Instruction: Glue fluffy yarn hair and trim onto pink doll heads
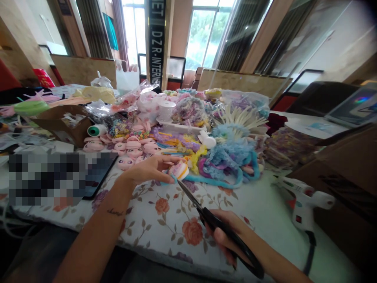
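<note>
My left hand point(153, 169) is closed on a small pink, white and yellow craft piece point(179, 170) in front of the heap. From beside that piece a fluffy blue cord point(215, 181) runs right and loops up by the blue ruffled trim point(226, 153). In my right hand point(224, 230) is a pair of scissors point(206, 212) with black handles. Their blades look nearly together and point up-left, the tips just below the craft piece. Whether the tips touch the cord I cannot tell. Several pink doll heads point(134, 147) lie beyond my left hand.
A white glue gun point(306, 202) with its cable stands at the right beside a cardboard box point(347, 177). A dark tablet point(100, 177) lies at the left. An open brown box point(64, 122), a white spool point(167, 111) and bagged trims crowd the back of the flowered tablecloth point(165, 228).
</note>
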Demonstrator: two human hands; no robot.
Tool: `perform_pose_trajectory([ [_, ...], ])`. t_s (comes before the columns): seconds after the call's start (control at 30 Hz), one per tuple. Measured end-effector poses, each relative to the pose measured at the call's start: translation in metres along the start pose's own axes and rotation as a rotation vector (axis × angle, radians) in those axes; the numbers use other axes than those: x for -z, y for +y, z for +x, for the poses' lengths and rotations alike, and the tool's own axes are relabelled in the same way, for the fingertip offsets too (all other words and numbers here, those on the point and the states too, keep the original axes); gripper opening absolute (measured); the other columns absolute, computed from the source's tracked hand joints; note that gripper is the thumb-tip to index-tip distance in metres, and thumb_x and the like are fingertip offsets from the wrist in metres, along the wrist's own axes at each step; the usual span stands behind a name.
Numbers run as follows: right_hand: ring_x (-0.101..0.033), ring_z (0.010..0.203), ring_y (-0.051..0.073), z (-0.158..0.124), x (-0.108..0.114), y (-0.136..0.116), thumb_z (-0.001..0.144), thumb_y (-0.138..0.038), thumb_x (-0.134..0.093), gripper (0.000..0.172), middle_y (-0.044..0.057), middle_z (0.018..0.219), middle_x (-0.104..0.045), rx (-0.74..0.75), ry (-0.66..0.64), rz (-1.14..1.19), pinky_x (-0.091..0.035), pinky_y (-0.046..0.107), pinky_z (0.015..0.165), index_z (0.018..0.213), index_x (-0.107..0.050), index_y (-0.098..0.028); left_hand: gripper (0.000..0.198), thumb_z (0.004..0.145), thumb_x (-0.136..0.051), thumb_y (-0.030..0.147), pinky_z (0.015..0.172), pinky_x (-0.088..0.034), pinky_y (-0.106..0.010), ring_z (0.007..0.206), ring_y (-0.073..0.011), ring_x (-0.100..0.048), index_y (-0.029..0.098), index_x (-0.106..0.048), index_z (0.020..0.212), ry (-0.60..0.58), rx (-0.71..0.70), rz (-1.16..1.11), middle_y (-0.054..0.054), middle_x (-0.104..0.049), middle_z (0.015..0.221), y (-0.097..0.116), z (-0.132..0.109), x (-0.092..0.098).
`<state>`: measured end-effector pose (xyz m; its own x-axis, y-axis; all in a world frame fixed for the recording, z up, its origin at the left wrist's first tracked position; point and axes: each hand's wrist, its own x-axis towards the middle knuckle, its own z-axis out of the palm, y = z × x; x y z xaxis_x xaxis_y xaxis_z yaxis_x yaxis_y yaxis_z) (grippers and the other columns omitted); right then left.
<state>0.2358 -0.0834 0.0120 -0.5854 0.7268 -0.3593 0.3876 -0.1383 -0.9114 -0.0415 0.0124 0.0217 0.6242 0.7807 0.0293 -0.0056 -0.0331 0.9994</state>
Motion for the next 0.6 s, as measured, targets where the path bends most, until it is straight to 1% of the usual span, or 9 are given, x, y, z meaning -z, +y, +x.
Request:
perform_pose_trajectory([
  [0.13, -0.039, 0.036, 0.004, -0.002, 0.0, -0.002, 0.069, -0.081, -0.05, 0.065, -0.008, 0.05, -0.041, 0.005, 0.004, -0.002, -0.033, 0.014, 0.034, 0.077, -0.046, -0.017, 0.063, 0.065, -0.079, 0.02, 0.101, -0.041, -0.041, 0.13, -0.0311, -0.045, 0.027, -0.06, 0.125, 0.006, -0.009, -0.017, -0.009, -0.05, 0.142, 0.004, -0.001, -0.002],
  [0.2, -0.039, 0.036, 0.004, -0.002, -0.001, -0.001, 0.069, -0.081, -0.05, 0.065, -0.008, 0.05, -0.041, -0.001, 0.001, 0.001, -0.033, 0.014, 0.034, 0.077, -0.046, -0.017, 0.063, 0.064, -0.08, 0.019, 0.103, -0.04, -0.041, 0.132, -0.031, -0.043, 0.026, -0.061, 0.124, 0.018, -0.023, -0.016, -0.009, -0.048, 0.144, 0.006, -0.001, -0.003],
  [0.3, -0.04, 0.036, 0.005, 0.0, -0.002, 0.001, 0.068, -0.082, -0.051, 0.065, -0.008, 0.049, -0.04, -0.011, -0.008, 0.012, -0.034, 0.014, 0.033, 0.078, -0.046, -0.018, 0.063, 0.062, -0.081, 0.019, 0.1, -0.042, -0.04, 0.134, -0.0324, -0.04, 0.027, -0.063, 0.122, 0.035, -0.026, -0.01, -0.009, -0.047, 0.145, 0.007, -0.002, -0.005],
  [0.37, -0.04, 0.035, 0.005, 0.001, -0.002, 0.002, 0.068, -0.082, -0.05, 0.065, -0.008, 0.049, -0.041, 0.0, -0.017, 0.024, -0.034, 0.014, 0.033, 0.077, -0.046, -0.018, 0.062, 0.061, -0.082, 0.018, 0.098, -0.043, -0.039, 0.134, -0.0334, -0.04, 0.027, -0.065, 0.12, 0.043, -0.023, -0.001, -0.009, -0.048, 0.144, 0.009, -0.002, -0.006],
  [0.5, -0.04, 0.035, 0.005, 0.002, -0.002, 0.003, 0.069, -0.084, -0.046, 0.066, -0.006, 0.048, -0.044, 0.043, -0.049, 0.048, -0.032, 0.014, 0.033, 0.076, -0.046, -0.018, 0.062, 0.059, -0.083, 0.017, 0.099, -0.042, -0.039, 0.132, -0.0334, -0.042, 0.027, -0.066, 0.118, 0.058, -0.027, 0.019, -0.009, -0.052, 0.14, 0.012, -0.003, -0.007],
  [0.6, -0.039, 0.035, 0.006, 0.001, -0.001, 0.0, 0.066, -0.086, -0.045, 0.068, -0.006, 0.048, -0.043, 0.041, -0.05, 0.053, -0.031, 0.016, 0.033, 0.075, -0.046, -0.018, 0.062, 0.061, -0.081, 0.017, 0.093, -0.047, -0.038, 0.131, -0.0336, -0.043, 0.026, -0.065, 0.12, 0.05, -0.028, 0.019, -0.01, -0.05, 0.142, 0.013, -0.003, -0.008],
])
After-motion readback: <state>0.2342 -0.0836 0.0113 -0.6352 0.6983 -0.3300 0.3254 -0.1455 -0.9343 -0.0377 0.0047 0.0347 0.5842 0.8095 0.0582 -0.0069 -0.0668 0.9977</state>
